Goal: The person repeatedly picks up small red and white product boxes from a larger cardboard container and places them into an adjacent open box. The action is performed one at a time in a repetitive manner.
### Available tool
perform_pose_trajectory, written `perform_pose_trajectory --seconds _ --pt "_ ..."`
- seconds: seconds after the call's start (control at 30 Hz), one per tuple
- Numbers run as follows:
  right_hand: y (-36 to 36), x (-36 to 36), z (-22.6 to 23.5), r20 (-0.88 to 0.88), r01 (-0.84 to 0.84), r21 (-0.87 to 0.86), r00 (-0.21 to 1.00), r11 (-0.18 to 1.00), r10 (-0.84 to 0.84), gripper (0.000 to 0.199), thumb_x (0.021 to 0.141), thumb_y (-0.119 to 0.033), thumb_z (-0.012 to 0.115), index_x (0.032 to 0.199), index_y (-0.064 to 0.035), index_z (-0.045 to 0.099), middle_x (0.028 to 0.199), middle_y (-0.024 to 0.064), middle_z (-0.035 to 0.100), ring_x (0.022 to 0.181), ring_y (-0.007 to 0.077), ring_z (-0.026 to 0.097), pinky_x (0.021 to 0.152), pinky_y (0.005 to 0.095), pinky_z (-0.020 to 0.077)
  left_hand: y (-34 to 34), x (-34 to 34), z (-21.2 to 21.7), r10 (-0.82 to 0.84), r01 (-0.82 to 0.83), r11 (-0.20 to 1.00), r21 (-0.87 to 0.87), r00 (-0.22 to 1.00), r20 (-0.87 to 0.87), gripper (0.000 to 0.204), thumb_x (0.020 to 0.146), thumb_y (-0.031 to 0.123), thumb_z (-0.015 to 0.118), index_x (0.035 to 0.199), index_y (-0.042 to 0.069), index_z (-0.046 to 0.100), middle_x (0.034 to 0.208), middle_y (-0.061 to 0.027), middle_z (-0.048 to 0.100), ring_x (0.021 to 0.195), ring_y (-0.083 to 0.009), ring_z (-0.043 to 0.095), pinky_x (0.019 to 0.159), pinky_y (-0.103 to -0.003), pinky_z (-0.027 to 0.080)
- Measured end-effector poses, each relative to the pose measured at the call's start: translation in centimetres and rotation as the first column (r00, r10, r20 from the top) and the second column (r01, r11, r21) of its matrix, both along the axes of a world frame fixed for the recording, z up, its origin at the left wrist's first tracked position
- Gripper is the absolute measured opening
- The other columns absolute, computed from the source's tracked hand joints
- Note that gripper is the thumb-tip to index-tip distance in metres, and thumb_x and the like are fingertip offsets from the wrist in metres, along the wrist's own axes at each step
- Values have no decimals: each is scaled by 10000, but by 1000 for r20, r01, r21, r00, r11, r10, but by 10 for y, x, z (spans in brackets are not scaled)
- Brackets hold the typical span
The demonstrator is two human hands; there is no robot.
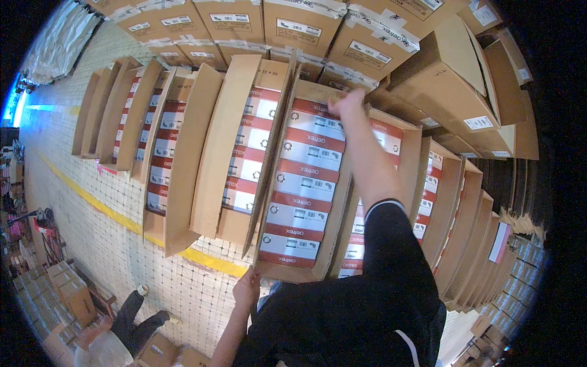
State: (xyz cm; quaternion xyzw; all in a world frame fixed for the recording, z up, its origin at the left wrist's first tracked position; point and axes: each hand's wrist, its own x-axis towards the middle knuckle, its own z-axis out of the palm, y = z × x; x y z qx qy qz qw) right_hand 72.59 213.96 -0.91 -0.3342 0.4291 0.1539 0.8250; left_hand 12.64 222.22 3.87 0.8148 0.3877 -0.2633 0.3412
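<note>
An open cardboard carton [330, 244] stands in front of me, filled with a row of red and white boxes [298, 216]. At its near left corner is my left hand [246, 290], its fingers closed on the cardboard edge. My right arm reaches across to the far end of the same carton. There my right hand [347, 105] is curled by the far edge, above the farthest box; its fingertips are partly hidden and look closed on the cardboard. The long side flap [273, 153] of this carton stands up on the left.
More open cartons [241, 137] with similar boxes line up on both sides, flaps raised. Sealed cartons [302, 27] are stacked behind. A yellow line [116, 214] crosses the tiled floor. At the lower left are another person [131, 315] and more cartons [72, 290].
</note>
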Motion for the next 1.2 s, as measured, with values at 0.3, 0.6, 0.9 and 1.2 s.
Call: perform_pose_trajectory --seconds 0.3,0.6,0.9,1.2 --pt "-10 93 230 938 -53 -314 137 948 318 377 915 -464 548 791 -109 584 621 -11 566 509 113 530 482 237 438 5 0 -3 -71 71 997 32 997 -20 219 872 291 627 1040 151 634 859 -132 690 785 -335 666 659 -436 518" --pt "-15 -339 9 -65 -580 -814 58 -19 996 381 931 -391 486 835 -39 598 750 184 616 685 318 605 627 475 457 8 2 -1 -114 113 993 17 989 91 171 877 291 619 991 165 635 841 -121 692 766 -350 660 649 -465 504" --pt "-48 -485 39 140 -622 -783 -182 -3 973 392 934 -397 540 780 -41 592 684 174 594 631 333 605 549 425 445 14 3 -1 -214 213 977 16 974 77 174 864 300 636 973 167 659 837 -143 682 775 -348 658 659 -450 508" --pt "-44 -493 72 80 -567 -820 13 74 997 347 939 -340 543 800 -24 582 669 166 578 640 327 593 589 424 442 43 -9 -1 -152 220 958 -182 932 328 226 883 226 622 1030 54 636 1007 -177 677 880 -317 670 759 -387 526"
